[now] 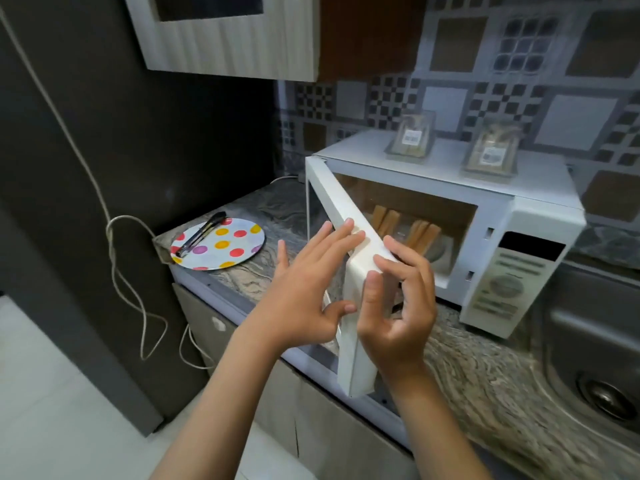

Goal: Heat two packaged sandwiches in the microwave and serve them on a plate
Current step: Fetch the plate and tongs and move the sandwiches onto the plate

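package labels (410, 137) (print unreadable)

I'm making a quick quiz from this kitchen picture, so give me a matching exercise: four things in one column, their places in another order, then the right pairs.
Things:
1. black metal tongs
2. clear plastic sandwich packs
3. brown toasted sandwich halves
4. white microwave door

Places:
A. inside the white microwave oven
B. between the left hand and right hand
C. on the polka-dot round plate
D. on top of the microwave oven

Pairs: 1-C, 2-D, 3-A, 4-B
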Tool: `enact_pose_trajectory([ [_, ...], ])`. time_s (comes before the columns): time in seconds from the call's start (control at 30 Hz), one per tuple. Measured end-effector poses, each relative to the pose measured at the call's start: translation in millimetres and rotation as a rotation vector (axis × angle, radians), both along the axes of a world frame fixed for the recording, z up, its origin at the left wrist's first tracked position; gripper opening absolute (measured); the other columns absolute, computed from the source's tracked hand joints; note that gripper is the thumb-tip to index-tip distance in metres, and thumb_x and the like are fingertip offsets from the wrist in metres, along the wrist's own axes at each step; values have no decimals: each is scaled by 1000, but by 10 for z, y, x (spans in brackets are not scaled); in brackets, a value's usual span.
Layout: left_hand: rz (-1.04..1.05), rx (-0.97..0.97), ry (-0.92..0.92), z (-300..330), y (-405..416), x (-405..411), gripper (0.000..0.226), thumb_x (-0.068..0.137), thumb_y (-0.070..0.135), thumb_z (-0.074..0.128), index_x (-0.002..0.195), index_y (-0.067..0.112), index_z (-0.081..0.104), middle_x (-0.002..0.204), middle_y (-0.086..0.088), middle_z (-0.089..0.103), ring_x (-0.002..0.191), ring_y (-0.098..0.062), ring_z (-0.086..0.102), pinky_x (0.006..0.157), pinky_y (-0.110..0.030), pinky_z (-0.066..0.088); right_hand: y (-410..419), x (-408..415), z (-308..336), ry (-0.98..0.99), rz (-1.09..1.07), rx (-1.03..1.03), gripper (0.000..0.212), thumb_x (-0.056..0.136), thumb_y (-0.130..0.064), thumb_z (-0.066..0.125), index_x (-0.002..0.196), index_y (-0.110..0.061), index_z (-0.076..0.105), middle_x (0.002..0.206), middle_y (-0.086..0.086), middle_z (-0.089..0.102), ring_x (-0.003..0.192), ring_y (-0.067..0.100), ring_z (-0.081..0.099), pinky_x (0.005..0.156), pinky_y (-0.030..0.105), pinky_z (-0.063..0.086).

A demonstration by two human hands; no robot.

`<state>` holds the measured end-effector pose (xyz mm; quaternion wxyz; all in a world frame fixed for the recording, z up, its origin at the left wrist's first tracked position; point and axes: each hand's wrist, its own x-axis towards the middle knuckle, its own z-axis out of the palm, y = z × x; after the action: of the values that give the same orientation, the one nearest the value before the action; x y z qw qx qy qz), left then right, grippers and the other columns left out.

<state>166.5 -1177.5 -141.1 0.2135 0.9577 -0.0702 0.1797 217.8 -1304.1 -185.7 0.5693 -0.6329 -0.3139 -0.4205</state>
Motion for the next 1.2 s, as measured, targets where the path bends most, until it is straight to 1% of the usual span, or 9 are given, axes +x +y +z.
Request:
enact_pose_trajectory([
  [0.1, 46, 9, 6, 27, 239, -290, 91, 83, 25, 65, 148, 41, 5, 154, 27, -9, 139, 7, -20, 112, -58, -14, 225, -203, 90, 67, 75, -46, 16, 86, -16, 59, 90, -1, 63, 113, 14, 59, 110, 24, 58, 90, 41, 50],
  [0.17, 61, -7, -10, 17, 376, -459, 94, 83, 25, 65, 148, 41, -1, 153, 28, -13, 138, 8, -20, 112, -56, -14, 331, -297, 174, 169, 167, -75, 14, 84, -20, 61, 90, -7, 63, 118, 9, 58, 115, 17, 55, 95, 36, 47],
  [0.23, 63, -18, -23, 19, 523, -629, 95, 84, 27, 65, 148, 40, -4, 154, 27, -13, 140, 5, -18, 111, -56, -14, 458, -365, 244, 262, 260, -124, 19, 84, -21, 62, 101, -12, 64, 126, 2, 57, 123, 12, 51, 101, 29, 43],
  [0.37, 107, 75, -70, 33, 761, -815, 88, 88, 30, 61, 145, 45, -5, 156, 21, -14, 144, -4, -14, 109, -56, -12, 675, -411, 318, 367, 352, -322, 45, 89, -41, 54, 130, -21, 56, 141, -11, 49, 134, 3, 39, 111, 34, 35],
  [0.43, 169, 132, -68, 11, 886, -839, 83, 90, 32, 58, 145, 46, -2, 157, 16, -13, 146, -10, -12, 110, -57, -9, 790, -408, 314, 363, 343, -407, 49, 89, -48, 51, 132, -25, 55, 146, -14, 43, 137, 2, 33, 113, 40, 33],
  [0.57, 250, 81, -25, -49, 1236, -919, 77, 90, 31, 58, 143, 48, 5, 160, 6, -7, 147, -19, -9, 112, -58, -7, 1198, -482, 264, 318, 293, -456, 55, 86, -52, 55, 136, -29, 51, 149, -15, 37, 141, 3, 28, 113, 49, 30],
  [0.77, 276, 42, 4, -42, 1675, -930, 76, 90, 20, 58, 143, 46, 11, 160, 1, 1, 147, -21, -6, 111, -58, -8, 1712, -570, 194, 284, 176, -426, 58, 84, -46, 62, 136, -26, 50, 150, -11, 38, 142, 5, 26, 112, 52, 29],
  [0.97, 301, 13, -10, -59, 2150, -895, 77, 89, 16, 59, 143, 45, 12, 160, 0, 4, 147, -21, -5, 112, -58, -6, 2202, -628, 165, 242, 61, -446, 64, 82, -44, 64, 140, -23, 45, 150, -4, 38, 143, 18, 25, 109, 59, 29],
  [1.2, 262, 39, 14, -34, 2742, -775, 73, 91, 24, 58, 144, 45, 13, 160, 1, 0, 147, -20, -7, 112, -58, -7, 2804, -634, 125, 242, -58, -365, 58, 83, -34, 69, 134, -13, 52, 145, 2, 44, 141, 21, 25, 111, 20, 17],
])
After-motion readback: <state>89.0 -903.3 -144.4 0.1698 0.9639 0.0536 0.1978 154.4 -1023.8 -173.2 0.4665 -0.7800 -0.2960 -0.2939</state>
